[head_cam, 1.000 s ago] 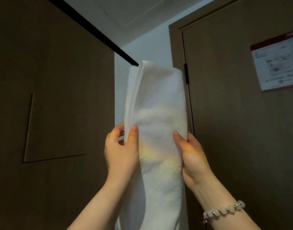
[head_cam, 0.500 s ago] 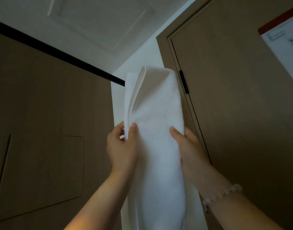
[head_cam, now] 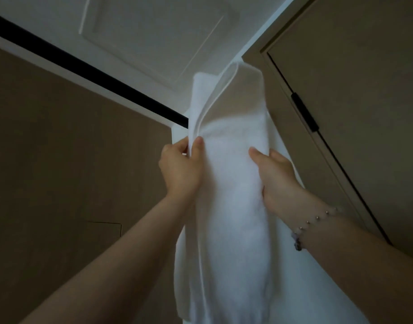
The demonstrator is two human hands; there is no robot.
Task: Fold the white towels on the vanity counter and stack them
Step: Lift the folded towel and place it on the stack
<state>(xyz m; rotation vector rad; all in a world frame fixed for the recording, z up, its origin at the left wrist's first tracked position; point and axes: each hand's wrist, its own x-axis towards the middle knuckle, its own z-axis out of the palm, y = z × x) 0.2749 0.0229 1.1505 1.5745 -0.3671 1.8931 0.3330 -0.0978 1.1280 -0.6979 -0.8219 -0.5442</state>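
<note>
A long white towel (head_cam: pixel 231 206), folded lengthwise into a narrow strip, hangs upright in front of me at arm's length, its top end doubled over near the ceiling line. My left hand (head_cam: pixel 179 169) pinches its left edges between thumb and fingers. My right hand (head_cam: pixel 275 176) grips the right side, thumb on the front and fingers hidden behind the cloth. A bead bracelet sits on my right wrist. The towel's lower end runs out of the frame. The vanity counter is out of view.
A brown wall panel (head_cam: pixel 67 160) fills the left. A brown door (head_cam: pixel 355 101) with a dark hinge stands on the right. A black rail (head_cam: pixel 88 71) runs under the white ceiling (head_cam: pixel 154 31).
My view has tilted further up toward the ceiling, and the notice on the door has left the frame. Both hands keep the same hold on the towel, raised a little higher.
</note>
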